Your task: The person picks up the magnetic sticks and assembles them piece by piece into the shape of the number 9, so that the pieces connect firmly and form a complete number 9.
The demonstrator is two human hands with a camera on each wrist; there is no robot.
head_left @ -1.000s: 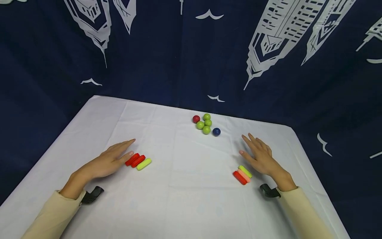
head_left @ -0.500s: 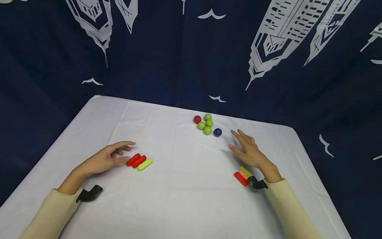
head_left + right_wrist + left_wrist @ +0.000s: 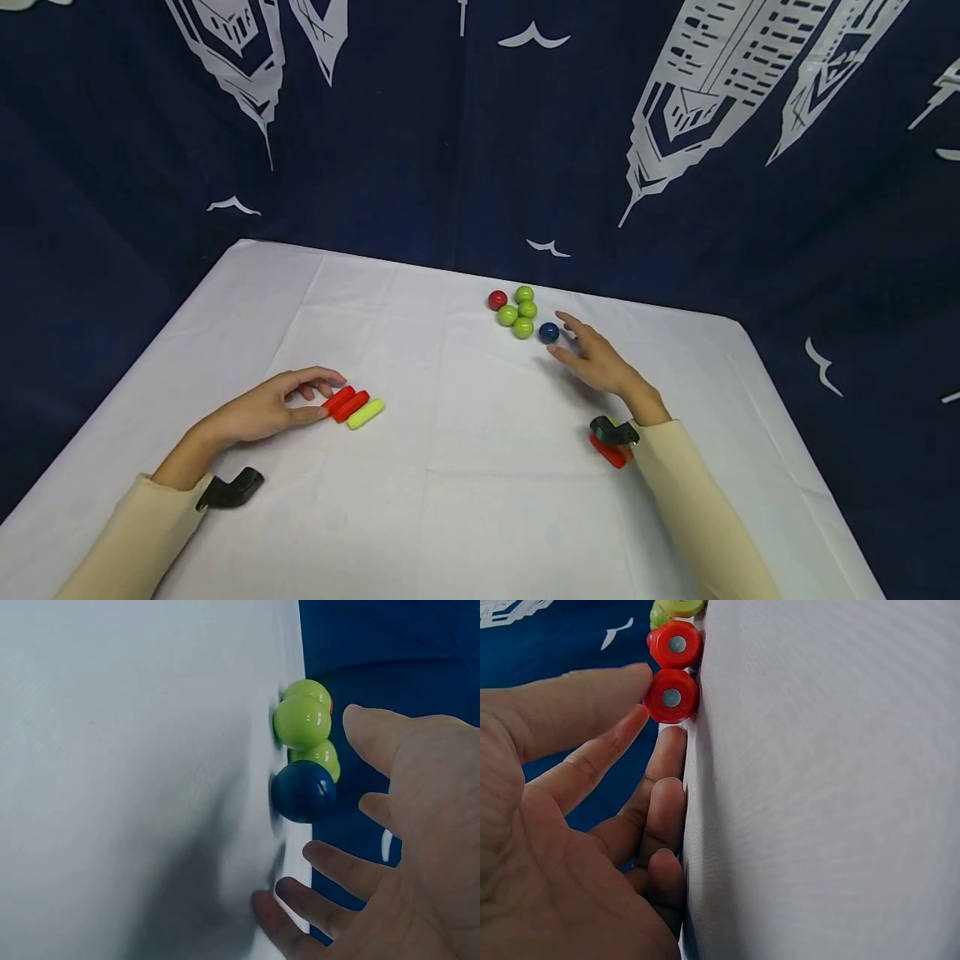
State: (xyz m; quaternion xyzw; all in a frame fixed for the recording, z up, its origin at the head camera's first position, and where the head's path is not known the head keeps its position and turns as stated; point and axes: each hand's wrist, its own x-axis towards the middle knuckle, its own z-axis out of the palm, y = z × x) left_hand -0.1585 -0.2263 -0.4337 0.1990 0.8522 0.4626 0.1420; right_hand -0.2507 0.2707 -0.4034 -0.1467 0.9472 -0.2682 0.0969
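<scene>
My left hand [image 3: 258, 407] is beside a row of short plastic rods, thumb and index fingertips right at the nearer red rod [image 3: 672, 696], its other fingers loosely bent. A second red rod [image 3: 351, 406] and a yellow-green rod [image 3: 366, 414] lie alongside. Both red rods show a silvery disc in the end face. Over at the back right, my right hand [image 3: 600, 362] has its thumb and fingers spread on either side of a dark blue ball [image 3: 303, 791], apart from it. Next to that ball sit several glossy green balls [image 3: 302, 721] and a red ball [image 3: 497, 300].
Under my right wrist and its black camera mount [image 3: 613, 431], another red rod [image 3: 606, 451] shows; its neighbours are mostly hidden. A white cloth covers the table [image 3: 450, 500]. Beyond its back edge hangs a navy curtain [image 3: 420, 167] with white prints.
My right hand has moved left and away from me, from above the right rods to around the blue ball. My left fingers have bent and come in to the nearer red rod.
</scene>
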